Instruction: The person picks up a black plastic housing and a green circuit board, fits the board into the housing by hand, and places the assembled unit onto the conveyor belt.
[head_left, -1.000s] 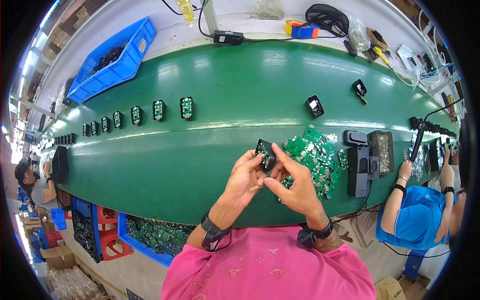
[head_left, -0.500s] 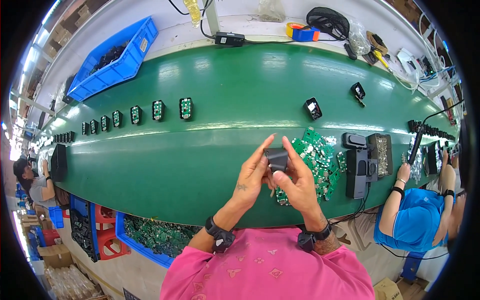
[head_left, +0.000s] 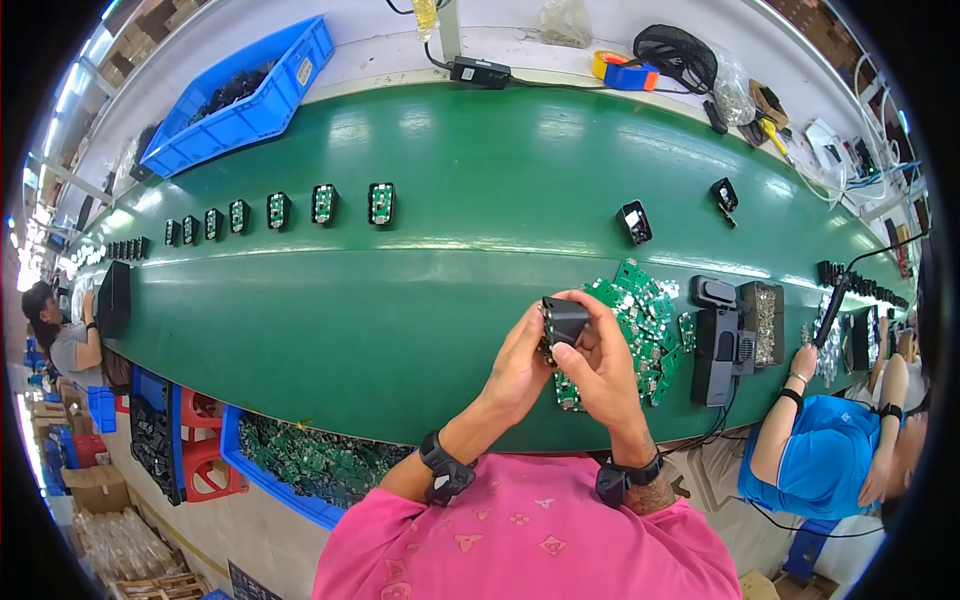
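Over the middle of the green bench I hold a small black plastic housing [head_left: 568, 318] in both hands. My left hand [head_left: 515, 370] grips its left edge, where something small and light shows along the rim. My right hand [head_left: 605, 375] wraps the other side, thumb on the near face and fingers curled over the far side. A pile of green circuit boards [head_left: 640, 320] lies just right of my right hand, partly hidden by it. Farther back, a black housing [head_left: 634, 222] sits on the bench, with another opened one [head_left: 724, 195] beyond it.
A row of housings with boards [head_left: 381, 203] runs left. A blue crate [head_left: 240, 100] stands at the back left, a blue bin of boards [head_left: 310, 460] below the front edge. A grey device [head_left: 714, 355] and metal parts box [head_left: 765, 320] stand right, near a co-worker [head_left: 830, 440].
The housing has turned in my hands, bringing its rim toward the left. My right fingers now curl over its far side instead of pointing up. The view has shifted slightly.
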